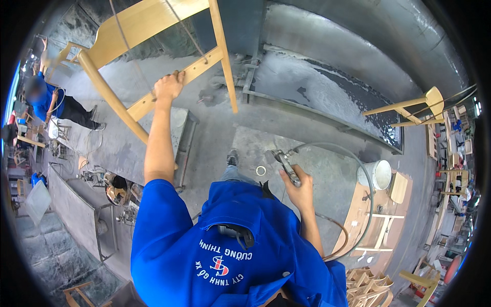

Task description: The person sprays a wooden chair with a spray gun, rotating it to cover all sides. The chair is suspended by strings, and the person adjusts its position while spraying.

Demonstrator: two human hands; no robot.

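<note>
The person's left hand (pixel 169 88) clasped the rail (pixel 196 70) of a wooden chair frame (pixel 148 23) hung ahead on cords (pixel 119 25); the right hand (pixel 300 189) gripped a spray gun (pixel 287 168) — white lettering (pixel 214 281) surrounded the blue shirt's (pixel 169 225) red emblem (pixel 220 266).

A blue shirt (pixel 176 250) bears white and red printing (pixel 220 265).

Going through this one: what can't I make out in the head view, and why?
All in the head view:
- Top of the wooden frame: cut off by the upper edge.
- Stretch of its rail under the left hand: covered by that hand.
- Whether the spray gun trigger is pressed: too small, with the right hand around the grip.
- Co-worker's head: blurred.
- Full stack of curved wooden parts: cut off by the lower edge.
</note>
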